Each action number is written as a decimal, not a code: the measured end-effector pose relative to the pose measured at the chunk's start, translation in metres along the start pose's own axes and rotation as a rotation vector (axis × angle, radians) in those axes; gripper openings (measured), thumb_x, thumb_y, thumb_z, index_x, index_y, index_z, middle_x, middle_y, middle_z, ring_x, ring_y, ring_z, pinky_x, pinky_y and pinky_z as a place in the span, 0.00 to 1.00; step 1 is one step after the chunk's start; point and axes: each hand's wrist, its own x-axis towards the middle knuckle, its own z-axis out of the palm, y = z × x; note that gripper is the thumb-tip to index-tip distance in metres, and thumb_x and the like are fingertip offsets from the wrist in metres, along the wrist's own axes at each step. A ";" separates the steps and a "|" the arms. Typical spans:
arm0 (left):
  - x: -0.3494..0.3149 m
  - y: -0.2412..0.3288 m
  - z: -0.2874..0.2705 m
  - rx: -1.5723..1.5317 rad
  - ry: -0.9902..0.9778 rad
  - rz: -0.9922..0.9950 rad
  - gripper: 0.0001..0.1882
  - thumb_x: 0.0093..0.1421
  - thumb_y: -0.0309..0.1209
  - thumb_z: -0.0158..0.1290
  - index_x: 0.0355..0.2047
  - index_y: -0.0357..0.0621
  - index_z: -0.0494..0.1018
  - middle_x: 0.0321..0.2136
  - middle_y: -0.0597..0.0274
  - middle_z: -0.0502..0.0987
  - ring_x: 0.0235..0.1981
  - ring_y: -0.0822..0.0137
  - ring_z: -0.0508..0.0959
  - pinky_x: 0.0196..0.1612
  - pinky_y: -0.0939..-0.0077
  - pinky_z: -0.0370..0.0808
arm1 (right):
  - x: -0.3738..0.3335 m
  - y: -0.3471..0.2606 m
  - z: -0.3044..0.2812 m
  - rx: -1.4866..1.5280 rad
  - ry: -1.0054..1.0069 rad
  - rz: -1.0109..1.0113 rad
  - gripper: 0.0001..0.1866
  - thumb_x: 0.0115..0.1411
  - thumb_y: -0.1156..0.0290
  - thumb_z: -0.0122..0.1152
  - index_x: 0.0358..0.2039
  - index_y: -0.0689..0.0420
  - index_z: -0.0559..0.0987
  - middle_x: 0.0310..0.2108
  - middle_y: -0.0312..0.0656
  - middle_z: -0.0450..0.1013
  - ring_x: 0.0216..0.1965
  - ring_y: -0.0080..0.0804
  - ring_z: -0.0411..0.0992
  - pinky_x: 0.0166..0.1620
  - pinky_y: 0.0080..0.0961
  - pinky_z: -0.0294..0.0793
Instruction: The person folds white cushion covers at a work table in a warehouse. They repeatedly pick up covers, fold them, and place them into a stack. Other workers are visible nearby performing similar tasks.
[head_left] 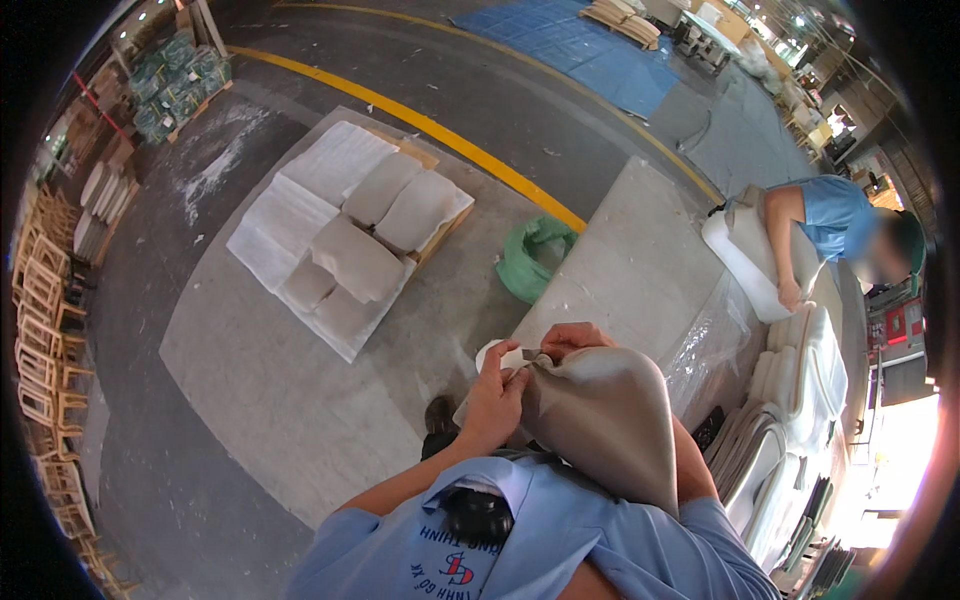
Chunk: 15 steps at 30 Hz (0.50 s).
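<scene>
A grey-beige cushion (610, 415) leans against my front, its smooth broad side toward me and its far left end gathered into folds. At those folds my left hand (495, 400) is closed, thumb and fingers pinching the fabric edge. My right hand (575, 338) reaches round the far side of the cushion and grips the same edge, its fingers bent and partly hidden. Part of the right forearm is covered by the cushion. White padding (505, 357) shows beside the left fingers; whether it belongs to the cushion I cannot tell.
A pale table (625, 250) stands ahead, with a green bag (530, 260) beside it. Grey cushions (355, 258) lie on a pallet at left. At right a co-worker (825, 215) handles another cushion beside stacked cushions (805, 370). Wooden chair frames (40, 330) line the far left.
</scene>
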 end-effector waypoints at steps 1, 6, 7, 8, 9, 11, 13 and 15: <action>0.007 -0.007 -0.003 0.047 0.032 0.015 0.22 0.72 0.30 0.53 0.64 0.51 0.65 0.36 0.45 0.84 0.37 0.56 0.83 0.44 0.63 0.76 | 0.008 0.006 0.005 0.030 0.014 0.022 0.10 0.70 0.66 0.65 0.40 0.60 0.83 0.33 0.36 0.79 0.36 0.20 0.74 0.39 0.25 0.74; 0.020 -0.012 -0.022 0.142 0.097 -0.048 0.21 0.73 0.35 0.49 0.65 0.52 0.65 0.40 0.38 0.84 0.43 0.39 0.83 0.49 0.51 0.76 | 0.041 0.021 0.018 0.006 -0.035 0.045 0.11 0.68 0.63 0.67 0.40 0.59 0.83 0.34 0.35 0.79 0.38 0.21 0.75 0.40 0.25 0.74; 0.024 -0.020 -0.026 0.162 0.121 -0.016 0.21 0.73 0.36 0.48 0.65 0.52 0.65 0.40 0.39 0.84 0.43 0.37 0.83 0.49 0.50 0.76 | 0.050 0.022 0.016 0.034 -0.072 0.025 0.12 0.68 0.62 0.67 0.40 0.58 0.83 0.34 0.35 0.79 0.38 0.21 0.75 0.40 0.25 0.74; 0.029 -0.029 -0.030 0.180 0.143 0.018 0.21 0.74 0.36 0.48 0.65 0.52 0.65 0.40 0.40 0.84 0.44 0.36 0.83 0.49 0.49 0.76 | 0.059 0.023 0.014 0.059 -0.106 0.004 0.12 0.67 0.62 0.68 0.40 0.58 0.84 0.34 0.35 0.79 0.38 0.22 0.75 0.41 0.25 0.74; 0.034 -0.037 -0.036 0.184 0.157 0.026 0.21 0.74 0.36 0.48 0.65 0.53 0.65 0.41 0.39 0.83 0.45 0.35 0.82 0.50 0.48 0.75 | 0.069 0.023 0.016 0.122 -0.147 0.015 0.12 0.66 0.62 0.68 0.40 0.58 0.84 0.35 0.36 0.80 0.39 0.22 0.75 0.41 0.25 0.74; 0.046 -0.053 -0.042 0.190 0.161 0.040 0.21 0.74 0.37 0.48 0.65 0.53 0.65 0.45 0.39 0.83 0.47 0.33 0.81 0.51 0.46 0.75 | 0.080 0.032 0.017 0.252 -0.206 0.048 0.11 0.64 0.63 0.70 0.40 0.58 0.84 0.35 0.37 0.80 0.39 0.23 0.76 0.42 0.25 0.75; 0.051 -0.067 -0.054 0.276 0.157 0.043 0.21 0.74 0.37 0.47 0.65 0.52 0.65 0.49 0.38 0.81 0.49 0.33 0.80 0.52 0.46 0.74 | 0.100 0.029 0.024 0.312 -0.292 0.055 0.10 0.63 0.65 0.69 0.41 0.58 0.85 0.36 0.38 0.81 0.40 0.25 0.77 0.44 0.27 0.76; 0.059 -0.075 -0.064 0.339 0.085 -0.040 0.22 0.73 0.36 0.48 0.66 0.50 0.64 0.52 0.38 0.79 0.50 0.34 0.79 0.53 0.47 0.74 | 0.107 0.036 0.028 0.418 -0.303 0.049 0.11 0.64 0.67 0.68 0.44 0.58 0.84 0.39 0.39 0.81 0.43 0.27 0.78 0.48 0.29 0.76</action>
